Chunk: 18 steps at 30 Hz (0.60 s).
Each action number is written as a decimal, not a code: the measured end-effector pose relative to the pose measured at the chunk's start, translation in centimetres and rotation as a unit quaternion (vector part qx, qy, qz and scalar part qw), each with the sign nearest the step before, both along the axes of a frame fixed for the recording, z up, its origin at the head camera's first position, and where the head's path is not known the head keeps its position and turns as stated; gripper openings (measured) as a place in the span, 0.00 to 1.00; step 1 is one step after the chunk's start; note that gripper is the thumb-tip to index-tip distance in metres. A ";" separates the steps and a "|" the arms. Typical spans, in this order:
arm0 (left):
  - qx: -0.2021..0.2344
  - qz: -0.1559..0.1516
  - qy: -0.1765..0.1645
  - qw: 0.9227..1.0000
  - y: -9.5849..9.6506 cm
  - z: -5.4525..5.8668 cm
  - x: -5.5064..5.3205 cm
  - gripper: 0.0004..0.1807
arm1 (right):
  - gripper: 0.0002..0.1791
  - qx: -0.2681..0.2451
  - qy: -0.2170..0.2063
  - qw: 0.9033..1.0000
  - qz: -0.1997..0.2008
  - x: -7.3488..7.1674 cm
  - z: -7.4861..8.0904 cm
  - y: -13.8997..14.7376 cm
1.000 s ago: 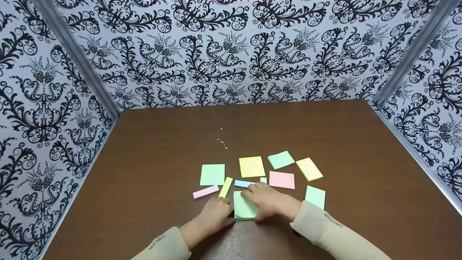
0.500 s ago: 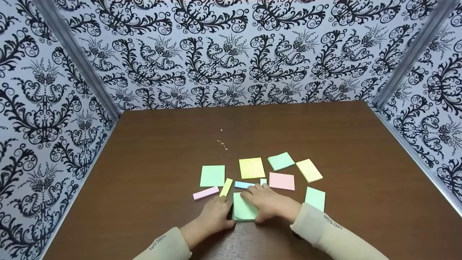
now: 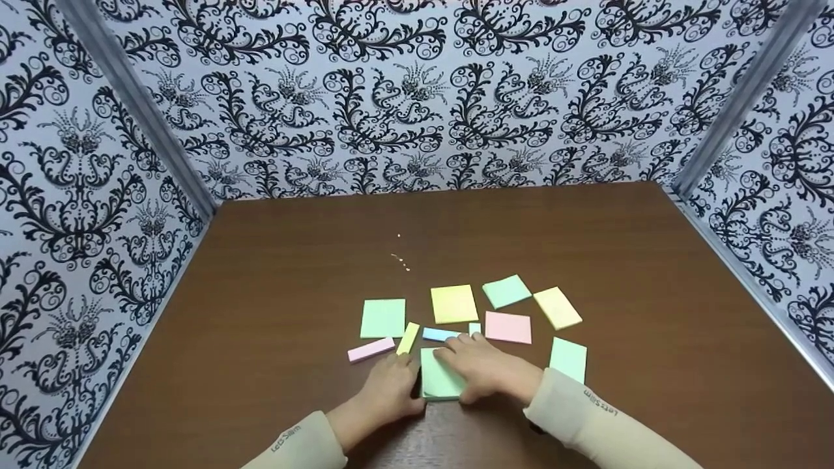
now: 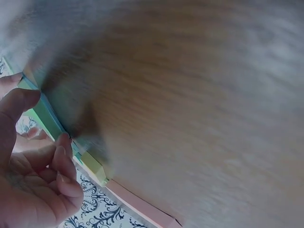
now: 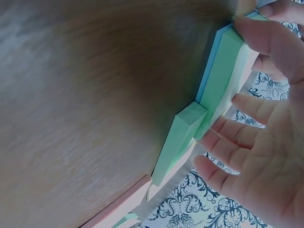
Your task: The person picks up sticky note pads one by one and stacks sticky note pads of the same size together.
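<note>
A stack of green sticky notes lies on the brown table, close to the person. In the right wrist view a blue layer shows along the stack's underside. The left hand holds the stack's left side, thumb at the near corner, other fingers curled at the edge. Across from it, the right hand grips the right side, thumb at the near edge and fingers spread over the top. Just beyond the hands lie a yellow strip pad, a blue strip pad and a pink strip pad.
Further sticky-note pads surround the hands: green, yellow, pink, pale yellow and a green one beside the right sleeve. Small pale crumbs dot the table. Patterned walls enclose it.
Left fingers have shifted slightly at the stack's left edge. The right hand, the stack and the other pads stay in place.
</note>
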State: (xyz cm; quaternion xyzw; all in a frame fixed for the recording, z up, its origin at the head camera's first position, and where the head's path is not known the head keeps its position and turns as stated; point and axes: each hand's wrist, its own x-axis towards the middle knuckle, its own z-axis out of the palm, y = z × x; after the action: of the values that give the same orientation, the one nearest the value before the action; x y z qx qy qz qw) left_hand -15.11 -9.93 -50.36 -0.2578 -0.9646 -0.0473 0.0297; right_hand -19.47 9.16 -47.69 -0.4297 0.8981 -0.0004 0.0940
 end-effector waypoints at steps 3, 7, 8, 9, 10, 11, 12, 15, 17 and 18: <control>0.005 0.001 0.022 1.000 0.1 0.0 0.1 0.34 | 0.43 0.008 0.001 1.000 0.000 0.0 0.0 0.0; -0.005 -0.044 0.043 0.998 0.1 0.2 0.1 0.29 | 0.40 0.007 0.001 1.000 0.004 0.0 0.1 0.1; -0.010 -0.057 0.047 0.997 0.1 0.2 0.1 0.27 | 0.39 0.005 0.001 1.000 0.005 0.1 0.1 0.1; -0.014 -0.069 0.050 0.996 0.1 0.3 0.0 0.25 | 0.38 0.004 0.000 1.000 0.005 0.1 0.2 0.1; -0.017 -0.078 0.052 0.995 0.0 0.4 0.0 0.24 | 0.37 0.003 0.000 1.000 0.006 0.1 0.2 0.1; -0.017 -0.083 0.053 0.995 0.0 0.5 -0.1 0.23 | 0.37 0.001 -0.001 1.000 0.006 0.1 0.2 0.1; -0.014 -0.085 0.053 0.995 0.0 0.5 -0.1 0.22 | 0.37 0.001 -0.001 1.000 0.006 0.1 0.2 0.1; 0.007 -0.084 0.045 0.995 -0.2 0.7 -0.4 0.20 | 0.36 0.010 0.007 1.000 0.009 0.2 0.2 0.1; 0.023 -0.081 0.040 0.996 -0.2 0.6 -0.5 0.18 | 0.37 0.016 0.012 1.000 0.010 0.2 0.2 0.0; 0.031 -0.079 0.039 0.996 -0.3 0.6 -0.6 0.17 | 0.37 0.019 0.015 1.000 0.009 0.2 0.2 0.0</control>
State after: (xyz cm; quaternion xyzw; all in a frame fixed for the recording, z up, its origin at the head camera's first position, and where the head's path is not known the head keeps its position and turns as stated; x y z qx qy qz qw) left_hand -15.69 -10.20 -49.71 -0.3336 -0.9375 -0.0690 0.0716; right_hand -19.23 9.19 -47.52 -0.4361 0.8952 0.0239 0.0882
